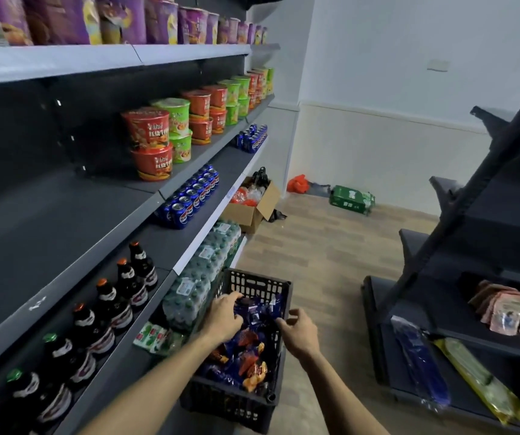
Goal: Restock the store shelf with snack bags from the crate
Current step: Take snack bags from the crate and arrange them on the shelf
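Head view: both my hands are down in the black crate (pixel 254 285) on the floor beside the lower shelf (pixel 145 356). Crate is full of snack bags (pixel 246 350) — dark blue film with orange print, heaped loose from the near wall to the far wall.

Left hand (pixel 222 315) sits at the crate's far-left corner, fingers curled over the top bags; looks like it's gripping one, but I can't tell for sure. Right hand (pixel 298 329) is at the right rim, fingers loosely curled, nothing in it that I can see.

Handling guess: bags are light, soft, air-puffed, slick film, contents crushable. Best hold is a pinch on a sealed end or a light cup around the middle — no squeezing.

Orientation: no common heading. Bags lie flat-ish and overlapped, long axes pointing every which way; several near the front wall run roughly along the crate's length. Each one will need turning upright, face out, before it goes on the shelf.
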A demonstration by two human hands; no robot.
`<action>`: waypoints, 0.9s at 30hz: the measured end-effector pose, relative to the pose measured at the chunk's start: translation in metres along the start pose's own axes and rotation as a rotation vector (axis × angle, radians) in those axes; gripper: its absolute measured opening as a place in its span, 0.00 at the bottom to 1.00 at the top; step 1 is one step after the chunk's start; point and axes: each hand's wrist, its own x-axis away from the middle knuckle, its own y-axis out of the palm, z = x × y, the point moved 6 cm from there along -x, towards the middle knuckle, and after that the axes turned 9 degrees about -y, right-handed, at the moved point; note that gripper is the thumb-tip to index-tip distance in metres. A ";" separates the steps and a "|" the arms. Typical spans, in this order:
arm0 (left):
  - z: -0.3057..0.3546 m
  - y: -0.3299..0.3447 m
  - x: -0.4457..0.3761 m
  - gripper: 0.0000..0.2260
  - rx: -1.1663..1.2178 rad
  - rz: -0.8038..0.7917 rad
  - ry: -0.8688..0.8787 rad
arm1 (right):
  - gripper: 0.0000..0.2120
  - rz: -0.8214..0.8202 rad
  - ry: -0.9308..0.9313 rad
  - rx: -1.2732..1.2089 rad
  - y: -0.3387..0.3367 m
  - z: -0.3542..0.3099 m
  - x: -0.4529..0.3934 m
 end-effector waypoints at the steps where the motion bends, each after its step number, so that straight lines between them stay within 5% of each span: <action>1: -0.004 0.008 -0.009 0.23 -0.006 -0.009 -0.018 | 0.14 -0.029 0.022 0.004 0.004 0.012 -0.009; 13: -0.036 0.096 -0.090 0.23 -0.012 -0.114 -0.232 | 0.22 -0.268 0.063 0.072 0.054 0.086 -0.128; 27: -0.106 0.160 -0.121 0.22 -0.020 -0.241 -0.361 | 0.23 -0.421 0.183 0.110 0.133 0.142 -0.145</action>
